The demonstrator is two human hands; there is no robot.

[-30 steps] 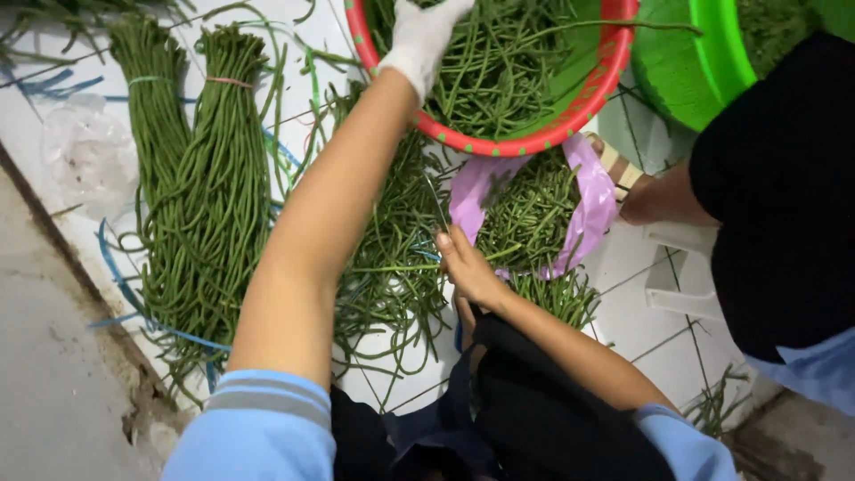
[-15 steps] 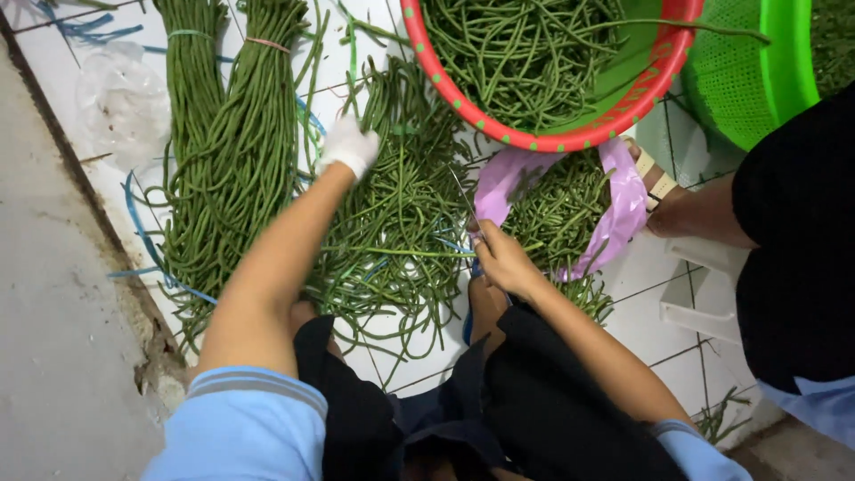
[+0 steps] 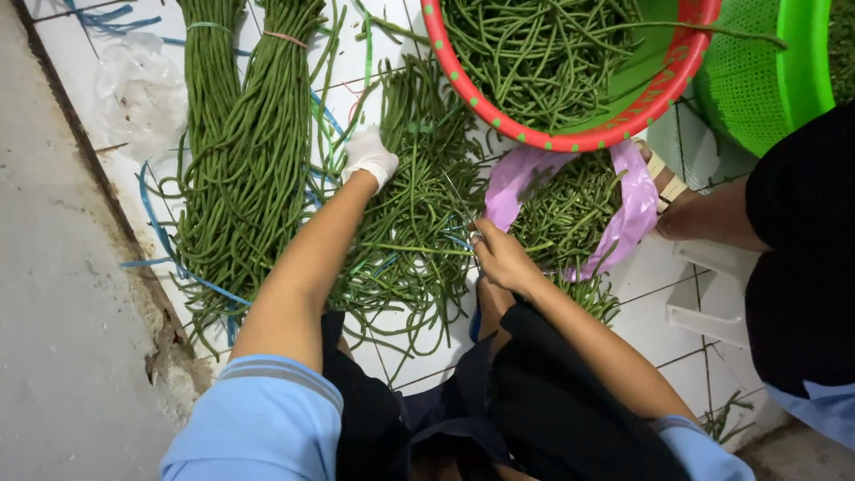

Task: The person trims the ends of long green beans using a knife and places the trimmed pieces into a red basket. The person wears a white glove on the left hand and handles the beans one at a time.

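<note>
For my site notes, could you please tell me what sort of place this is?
Probably a floor-level vegetable-preparation area: tied bundles of long green beans lie on a white tiled floor, beside a red plastic basin full of beans.

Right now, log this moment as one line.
left hand: gloved, on loose beans | right hand: holds scissors | red basket: beans inside | tied bundles: left

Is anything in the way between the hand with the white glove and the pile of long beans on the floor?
No, nothing visible. The gloved left hand already rests on the loose long beans. The bare right hand sits at the same pile's edge, seemingly holding scissors.
</note>
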